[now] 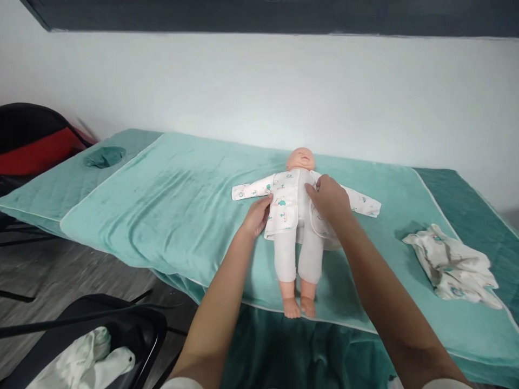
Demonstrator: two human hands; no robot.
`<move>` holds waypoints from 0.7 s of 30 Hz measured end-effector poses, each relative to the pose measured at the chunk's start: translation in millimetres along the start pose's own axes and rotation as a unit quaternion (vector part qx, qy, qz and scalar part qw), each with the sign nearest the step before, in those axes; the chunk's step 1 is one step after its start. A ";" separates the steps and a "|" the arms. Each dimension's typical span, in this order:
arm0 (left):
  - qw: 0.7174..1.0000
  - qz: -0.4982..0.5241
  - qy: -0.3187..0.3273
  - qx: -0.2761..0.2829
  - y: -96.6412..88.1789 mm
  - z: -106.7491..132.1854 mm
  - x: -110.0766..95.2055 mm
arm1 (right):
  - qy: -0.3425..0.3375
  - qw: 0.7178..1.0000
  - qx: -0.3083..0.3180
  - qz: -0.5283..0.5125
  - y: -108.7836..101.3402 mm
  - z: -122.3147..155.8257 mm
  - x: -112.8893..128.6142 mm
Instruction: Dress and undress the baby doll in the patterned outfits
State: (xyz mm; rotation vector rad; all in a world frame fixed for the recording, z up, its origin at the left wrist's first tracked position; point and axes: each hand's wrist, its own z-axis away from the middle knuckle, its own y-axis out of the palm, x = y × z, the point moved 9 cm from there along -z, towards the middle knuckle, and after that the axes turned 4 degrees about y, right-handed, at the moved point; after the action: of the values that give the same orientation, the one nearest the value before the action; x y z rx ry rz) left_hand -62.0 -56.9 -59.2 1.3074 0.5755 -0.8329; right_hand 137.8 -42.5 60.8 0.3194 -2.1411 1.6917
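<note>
A baby doll [301, 159] lies on its back with its head toward the wall and its bare feet toward me. It wears a white baby jacket [285, 201] with green prints, open down the front, both sleeves spread out sideways. White fabric shows on the chest and legs. My right hand [331, 199] is closed on the jacket's front edge at the chest, thumb and fingers pinched together. At the jacket's other side, below the sleeve, my left hand [258, 216] holds its side edge, with some fingertips hidden.
A crumpled printed baby garment [454, 265] lies on the right of the green-covered massage bed [182, 189]. The bed has a face hole [105, 156] at the left. White cloths [95, 359] rest on a black chair [138, 329]; a black-and-red chair [36, 146] stands behind.
</note>
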 end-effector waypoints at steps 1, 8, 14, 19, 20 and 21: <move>1.000 0.013 -0.015 0.008 2.9 -3.5 2.7 | 0.010 0.999 0.021 0.027 2.6 -7.3 1.7; 0.996 0.043 -0.041 0.061 5.2 -10.0 10.1 | -0.050 0.998 0.028 -0.003 -3.3 -22.2 28.1; 0.996 0.019 -0.044 0.070 3.0 -5.3 9.2 | -0.127 0.983 -0.018 -0.131 -13.4 4.7 30.2; 0.995 0.043 -0.038 0.076 0.6 -9.5 9.8 | -0.222 0.953 -0.016 -0.206 -13.9 50.9 21.1; 0.995 0.050 -0.038 0.080 0.5 -10.6 10.5 | -0.240 0.946 0.003 -0.219 -10.5 59.8 23.1; 0.994 0.056 -0.039 0.082 0.2 -11.6 11.3 | -0.250 0.939 0.018 -0.236 -7.8 66.4 25.1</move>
State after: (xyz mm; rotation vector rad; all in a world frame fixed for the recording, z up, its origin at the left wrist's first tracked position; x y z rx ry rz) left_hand -54.2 -47.9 -70.1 1.4360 0.3743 -0.8475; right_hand 107.8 -107.0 65.7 1.2822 -2.1138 1.4688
